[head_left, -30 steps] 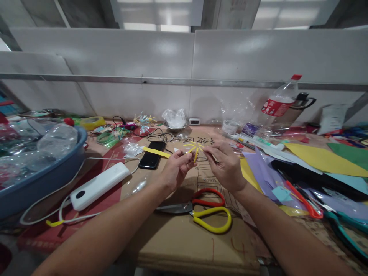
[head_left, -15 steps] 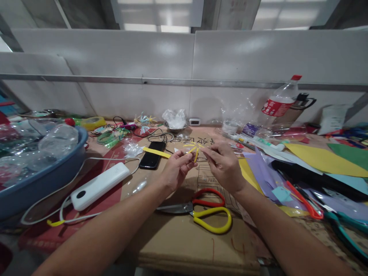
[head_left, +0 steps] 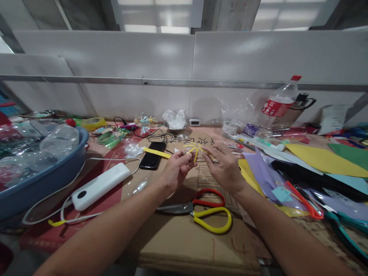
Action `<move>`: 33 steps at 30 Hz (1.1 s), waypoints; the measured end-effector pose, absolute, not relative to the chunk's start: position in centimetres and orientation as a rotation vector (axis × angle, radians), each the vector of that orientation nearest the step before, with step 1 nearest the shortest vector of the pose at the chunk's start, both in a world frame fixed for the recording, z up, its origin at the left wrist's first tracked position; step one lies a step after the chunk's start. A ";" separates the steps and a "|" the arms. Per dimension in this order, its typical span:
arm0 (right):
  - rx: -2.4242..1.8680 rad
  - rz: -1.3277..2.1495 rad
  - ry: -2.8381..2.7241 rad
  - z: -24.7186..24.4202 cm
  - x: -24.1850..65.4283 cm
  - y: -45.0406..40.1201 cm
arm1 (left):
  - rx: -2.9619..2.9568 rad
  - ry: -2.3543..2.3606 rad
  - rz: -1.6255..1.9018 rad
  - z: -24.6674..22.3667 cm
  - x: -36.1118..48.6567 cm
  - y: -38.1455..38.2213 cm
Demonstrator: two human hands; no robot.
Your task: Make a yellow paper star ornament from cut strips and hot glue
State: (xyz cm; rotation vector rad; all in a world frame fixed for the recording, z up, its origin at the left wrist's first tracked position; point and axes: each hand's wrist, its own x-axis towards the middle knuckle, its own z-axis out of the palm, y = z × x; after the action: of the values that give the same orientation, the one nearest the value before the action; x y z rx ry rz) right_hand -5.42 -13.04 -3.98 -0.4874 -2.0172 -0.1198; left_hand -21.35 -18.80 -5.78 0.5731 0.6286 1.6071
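Head view, sole entry; places reckoned from the scissors.

Item: yellow spoked piece, thin strips meeting at a centre, held up beyond the scissors, between the two hands. No single long axis — the spokes fan outward, one pointing down toward the scissors' handles, another running down-left into the left fingers.

Left hand: beyond the scissors and to the left; thumb and fingertips pressed together, pinching the down-left spoke.

Right hand: beyond the scissors and to the right; thumb and forefinger drawn close at the piece's right side. Whether they pinch a spoke or merely touch it, cannot tell. Neither hand is plainly nearer the centre; the piece lies to the right of the left fingertips, to the left of the right.

Adjacent: yellow strip, beyond the scissors to the left, lying across the phone; its right end meets the left hand's outline, contact unclear.

Obscured: spoke ends behind the fingers; right palm and curled fingers; scissors' blade tip, behind the left forearm. Spoke count — too fine to settle.
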 end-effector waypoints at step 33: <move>-0.551 -0.052 -2.078 -3.7 -5.4 -13.6 | 0.550 0.600 1.609 -5.9 -21.5 -18.5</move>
State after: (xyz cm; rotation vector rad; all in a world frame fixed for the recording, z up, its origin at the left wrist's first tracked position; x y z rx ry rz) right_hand -5.36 -13.59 -3.70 -0.5506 -2.0781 -0.0522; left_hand -21.48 -18.54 -5.88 0.5502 0.6002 1.6094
